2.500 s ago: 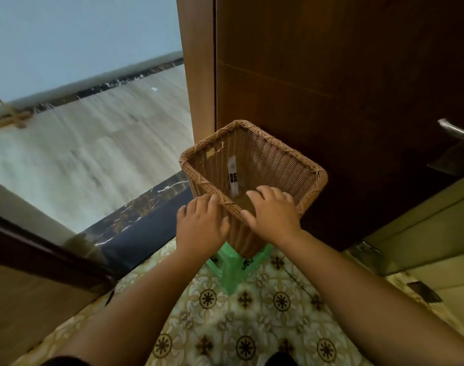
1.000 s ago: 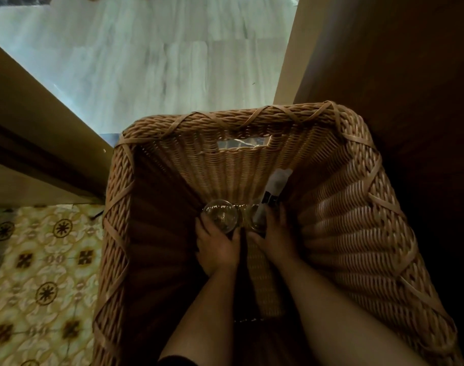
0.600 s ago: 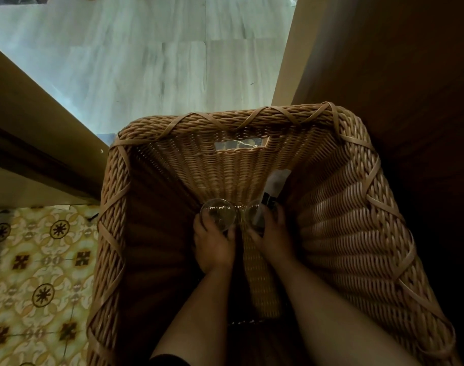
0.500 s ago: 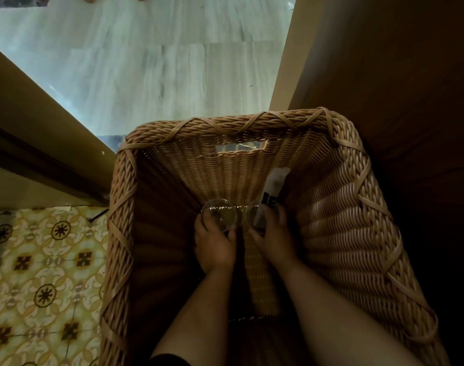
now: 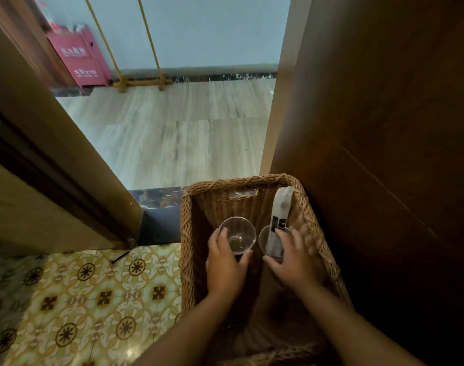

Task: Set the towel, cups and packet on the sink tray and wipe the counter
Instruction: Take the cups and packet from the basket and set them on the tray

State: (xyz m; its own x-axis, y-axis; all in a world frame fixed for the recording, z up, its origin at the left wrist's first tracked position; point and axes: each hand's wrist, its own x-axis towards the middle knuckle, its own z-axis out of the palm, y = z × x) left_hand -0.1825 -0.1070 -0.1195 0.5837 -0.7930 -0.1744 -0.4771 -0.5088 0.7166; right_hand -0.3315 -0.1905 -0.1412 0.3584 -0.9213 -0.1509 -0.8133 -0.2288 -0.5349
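Both my hands are inside a tall wicker basket (image 5: 188,233) near its rim. My left hand (image 5: 225,262) grips a clear cup (image 5: 238,235). My right hand (image 5: 294,257) holds a second clear cup (image 5: 263,240) with a long white packet (image 5: 279,215) standing in it; the packet's top leans against the basket's far right corner. No towel, sink tray or counter is in view.
A dark wooden door (image 5: 384,128) stands close on the right of the basket. A wooden door frame (image 5: 53,159) runs along the left. Patterned yellow floor tiles (image 5: 80,299) lie at lower left, pale floor (image 5: 172,133) beyond the doorway, and a red box (image 5: 80,59) at the far wall.
My hands have risen from the bottom of the basket with the two cups and the packet. My view has pulled back and tilted up, showing the doorway and far wall.
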